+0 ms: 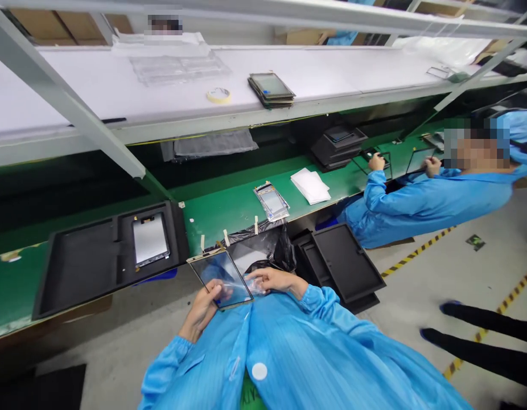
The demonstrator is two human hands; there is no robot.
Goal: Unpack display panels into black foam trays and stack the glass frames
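My left hand (201, 310) grips a thin glass touch panel (214, 270) by its near left edge, tilted above my lap. The panel is see-through with a dark border, and its fingers show through it. Beside its right edge, my right hand (272, 281) is closed on a crumpled clear plastic film (250, 286), which stretches across toward the panel. Just beyond, a black plastic bag (284, 247) hangs at the bench edge under several strips of tape. To the left, a display module (150, 239) lies in a black foam tray (82, 262).
On the green bench (208, 210) lie a stack of panels (271, 200) and white sheets (311, 186). Black trays (349, 259) are piled right of the bag. A co-worker in blue (434, 199) handles frames at right. A shelf (178, 108) with slanted posts runs above the bench.
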